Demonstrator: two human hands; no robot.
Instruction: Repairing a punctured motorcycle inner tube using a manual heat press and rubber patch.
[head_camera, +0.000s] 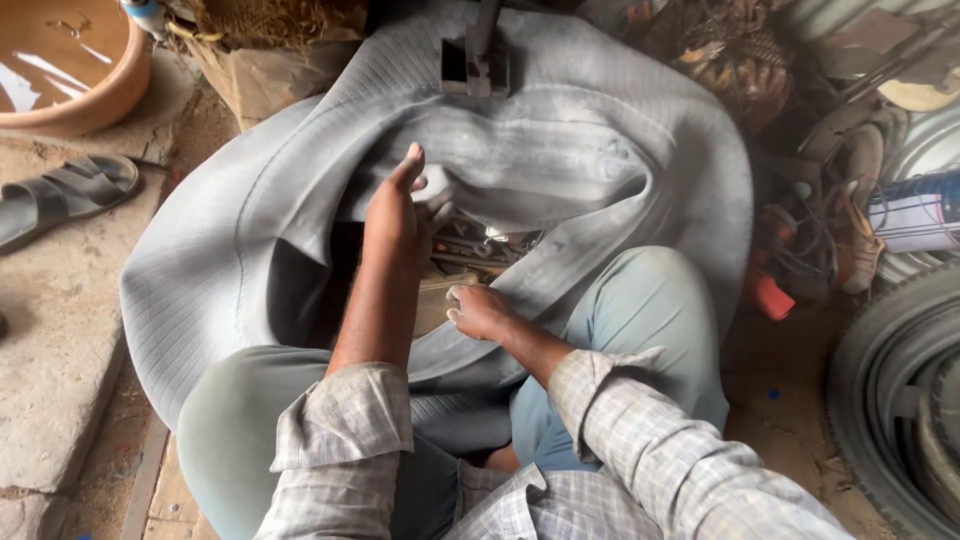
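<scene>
Two bare hands work at a large, limp grey rubber inner tube (590, 150) that lies draped across the lap of a seated person and spreads over the ground in a wide ring. The left hand (398, 205) reaches forward over the tube's inner fold, fingers extended and resting against the rubber, thumb raised; it presses rather than clasps, and nothing is closed inside it. The right hand (480, 310) sits nearer the body at the lower inner edge of the ring, fingers curled in a loose fist against the rubber; whether it pinches anything cannot be told from this angle. Both forearms come out of rolled checked shirt sleeves (640, 430), and the knees in pale green trousers (650, 300) lie under the tube.

At the tube's far edge a dark metal clamp-like tool (473, 62) stands on the rubber. Through the ring's open middle, between the hands, some metal tools (480, 250) lie on the ground. Off the tube's far left corner sits a round terracotta-coloured basin of water (70, 70), with a grey sandal (65, 195) just beside it on the concrete. Near the right edge lies a ribbed black tyre (900, 390), with a clutter of wires and scrap (830, 230) beyond it.
</scene>
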